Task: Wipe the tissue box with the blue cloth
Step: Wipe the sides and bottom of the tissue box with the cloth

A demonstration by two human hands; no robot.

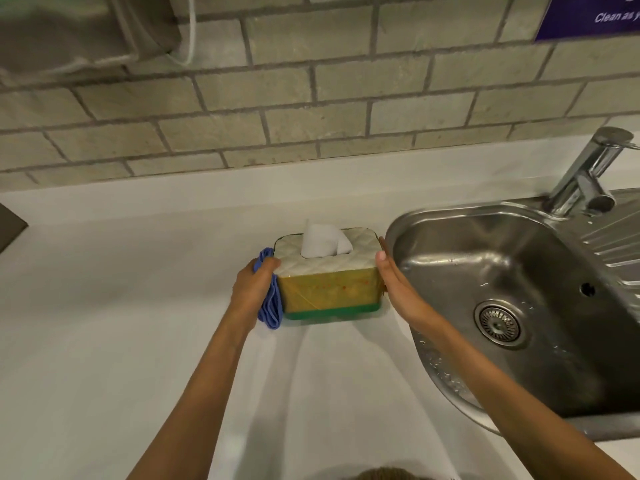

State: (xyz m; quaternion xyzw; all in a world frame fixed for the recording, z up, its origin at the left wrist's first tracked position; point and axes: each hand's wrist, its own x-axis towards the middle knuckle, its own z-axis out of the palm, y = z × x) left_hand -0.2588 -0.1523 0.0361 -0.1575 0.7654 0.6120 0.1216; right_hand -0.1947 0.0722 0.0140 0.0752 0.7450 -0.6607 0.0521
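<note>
The tissue box (329,289) stands on the white counter, with a yellow front, a green base and a quilted white top from which a white tissue (320,242) sticks up. My left hand (251,289) is closed around the folded blue cloth (272,306) and presses it against the box's left side. The cloth hangs down to the counter beside the box's lower left corner. My right hand (394,282) lies flat with fingers straight against the box's right side, steadying it.
A steel sink (450,258) lies immediately right of the box, with a drain (498,323) and a chrome tap (588,171) at the back. A grey brick wall (311,98) rises behind the white counter (121,323). A dark object's corner (10,226) shows at the far left.
</note>
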